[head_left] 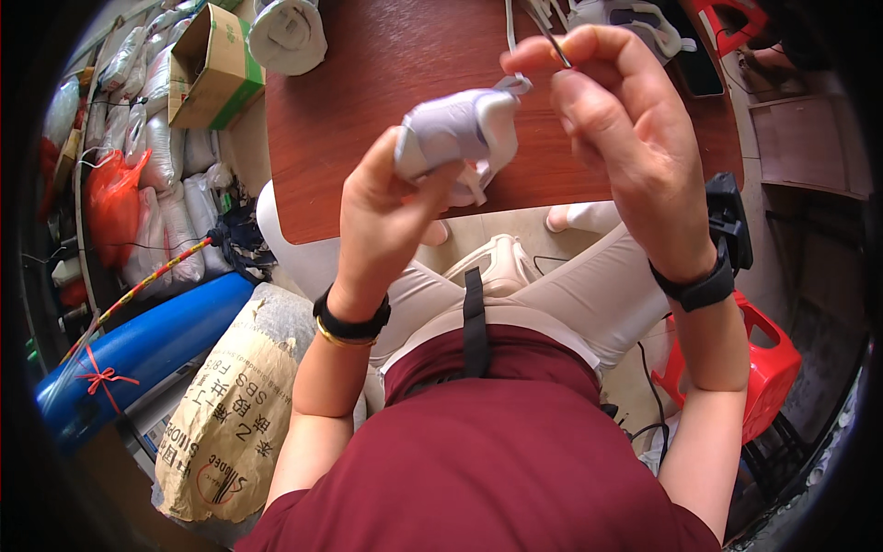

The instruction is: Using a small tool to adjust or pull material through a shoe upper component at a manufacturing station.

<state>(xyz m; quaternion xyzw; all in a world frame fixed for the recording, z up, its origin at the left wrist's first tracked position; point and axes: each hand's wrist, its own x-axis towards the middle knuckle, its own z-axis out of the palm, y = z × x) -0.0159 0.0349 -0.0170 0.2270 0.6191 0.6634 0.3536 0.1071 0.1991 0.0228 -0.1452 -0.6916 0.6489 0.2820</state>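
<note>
My left hand (379, 221) is closed around a small lavender and white shoe (446, 127), held up over the near part of the table. White lace (515, 85) sticks out at the shoe's upper end. To the right and a little higher, my right hand (639, 138) pinches a thin metal tool (550, 41) between thumb and forefinger. Its tip shows by the fingertips, but its exact kind is unclear. A gap separates the tool from the shoe. Another lavender and white shoe (644, 26) lies on the table behind my right hand.
The reddish-brown table (340, 138) carries a white rounded item (287, 39) at far left and a dark flat phone-like object (701, 74) at right. An open cardboard box (216, 69), stacked bags and a blue cylinder (147, 350) stand left. A red plastic stool (768, 368) is at right.
</note>
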